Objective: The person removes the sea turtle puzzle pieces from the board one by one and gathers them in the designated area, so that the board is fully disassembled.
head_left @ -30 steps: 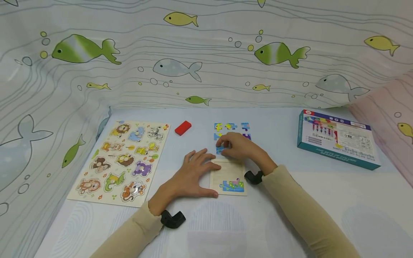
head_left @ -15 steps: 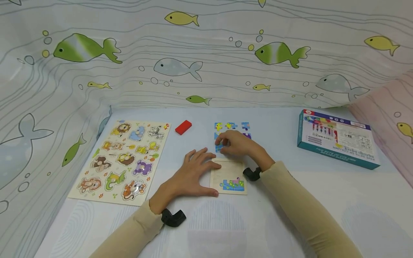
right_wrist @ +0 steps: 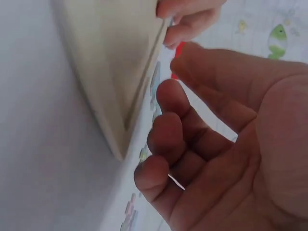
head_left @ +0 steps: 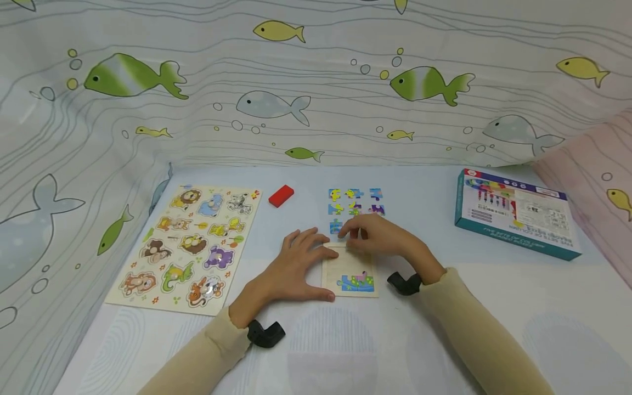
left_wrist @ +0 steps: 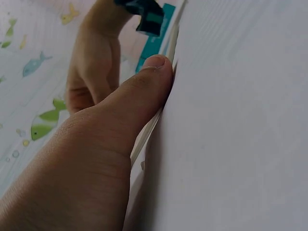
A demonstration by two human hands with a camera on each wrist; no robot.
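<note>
My left hand [head_left: 296,269] lies spread at the left side of a small wooden puzzle board [head_left: 340,265]. Its index finger touches the upper left part, and its thumb [left_wrist: 156,67] lies along the lower left corner. Joined jigsaw pieces [head_left: 355,282] lie in the board's lower right. My right hand [head_left: 377,235] hovers over the board's top edge with loosely bent fingers. In the right wrist view no piece shows between the right fingers [right_wrist: 166,132]. Beyond that hand, a blue jigsaw piece [head_left: 336,227] lies on the table, below rows of loose pieces [head_left: 376,194].
To the left lies an animal peg puzzle [head_left: 192,252] with knobbed pieces. A red block [head_left: 281,196] is near its upper right corner. A teal-edged box [head_left: 515,214] lies at the far right. Fish-printed cloth [head_left: 316,82] rises behind the table.
My right hand has drawn back from the loose pieces, down and to the right to the board's top edge, uncovering the blue piece and more of the middle row. My left hand stays put.
</note>
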